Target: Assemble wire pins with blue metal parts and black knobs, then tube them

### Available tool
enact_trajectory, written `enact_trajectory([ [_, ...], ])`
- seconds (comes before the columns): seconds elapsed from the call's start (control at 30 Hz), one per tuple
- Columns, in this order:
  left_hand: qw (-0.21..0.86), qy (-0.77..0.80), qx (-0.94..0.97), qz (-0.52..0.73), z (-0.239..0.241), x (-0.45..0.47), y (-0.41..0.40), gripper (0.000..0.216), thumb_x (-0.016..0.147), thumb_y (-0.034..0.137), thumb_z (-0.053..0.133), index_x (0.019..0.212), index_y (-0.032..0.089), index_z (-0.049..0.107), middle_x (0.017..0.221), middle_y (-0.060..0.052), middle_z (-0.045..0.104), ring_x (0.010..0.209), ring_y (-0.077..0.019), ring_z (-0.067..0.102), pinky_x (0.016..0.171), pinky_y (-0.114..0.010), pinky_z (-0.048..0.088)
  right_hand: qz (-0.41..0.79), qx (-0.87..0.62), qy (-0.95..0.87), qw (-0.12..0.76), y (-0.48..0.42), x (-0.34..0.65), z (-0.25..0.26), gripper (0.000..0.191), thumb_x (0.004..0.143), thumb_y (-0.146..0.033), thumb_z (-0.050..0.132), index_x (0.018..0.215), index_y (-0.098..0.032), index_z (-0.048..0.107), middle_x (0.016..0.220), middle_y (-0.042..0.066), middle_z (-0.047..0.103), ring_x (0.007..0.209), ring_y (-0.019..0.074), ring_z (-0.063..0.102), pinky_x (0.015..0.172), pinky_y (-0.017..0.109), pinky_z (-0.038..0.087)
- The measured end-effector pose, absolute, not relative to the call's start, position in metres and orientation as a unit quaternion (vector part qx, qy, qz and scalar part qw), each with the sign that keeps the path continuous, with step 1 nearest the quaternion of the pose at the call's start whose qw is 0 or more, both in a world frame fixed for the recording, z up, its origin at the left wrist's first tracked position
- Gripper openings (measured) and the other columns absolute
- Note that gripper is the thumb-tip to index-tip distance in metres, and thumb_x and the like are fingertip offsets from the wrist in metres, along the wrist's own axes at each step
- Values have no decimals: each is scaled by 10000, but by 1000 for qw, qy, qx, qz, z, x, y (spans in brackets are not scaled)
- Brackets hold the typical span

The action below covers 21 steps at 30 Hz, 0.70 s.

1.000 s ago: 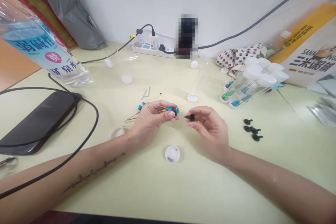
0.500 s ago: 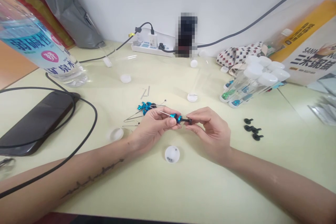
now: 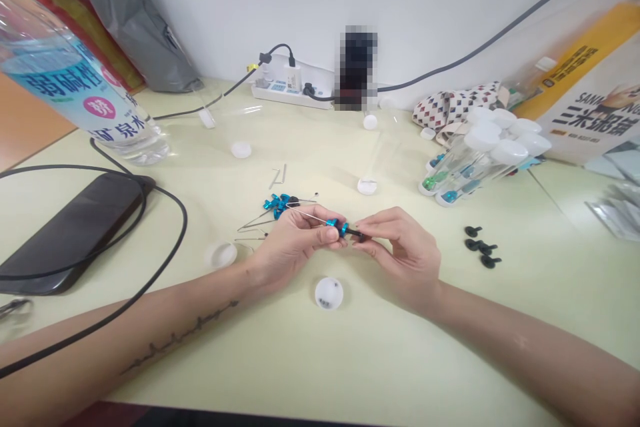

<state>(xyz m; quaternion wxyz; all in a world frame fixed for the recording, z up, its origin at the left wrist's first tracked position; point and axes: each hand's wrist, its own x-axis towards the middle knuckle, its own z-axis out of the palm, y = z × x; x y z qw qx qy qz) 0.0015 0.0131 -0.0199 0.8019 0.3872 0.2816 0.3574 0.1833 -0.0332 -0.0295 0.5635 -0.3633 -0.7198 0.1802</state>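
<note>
A blue metallic fitting (image 3: 332, 223) is gripped by left fingers (image 3: 327, 235), a black flanged pin (image 3: 355, 233) at three o'clock by right fingers (image 3: 375, 221).

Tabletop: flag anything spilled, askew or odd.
The looped cable looks odd: it lies across the dark slab and crosses in front of the left forearm, where it might snag. No spill shows.
</note>
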Motion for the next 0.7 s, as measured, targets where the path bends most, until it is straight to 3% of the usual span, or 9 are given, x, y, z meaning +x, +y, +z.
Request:
enact_trajectory([
  [0.33,802,290,383,355,-20,2,14,113,674,129,768,771,129,711,716,-23,690,596,-79,622,569,-157,478,101,-355,-751,548,-37,183,-25,331,784,-21,637,1043,-227,637,950,68,636,829,162,642,656,290,578],
  [0.7,783,301,409,359,-22,1,15,138,651,114,775,776,144,723,754,-28,710,654,-109,644,671,-206,495,121,-365,-742,550,-36,184,-28,295,785,-62,661,1021,-238,653,935,61,658,815,167,645,652,305,584],
])
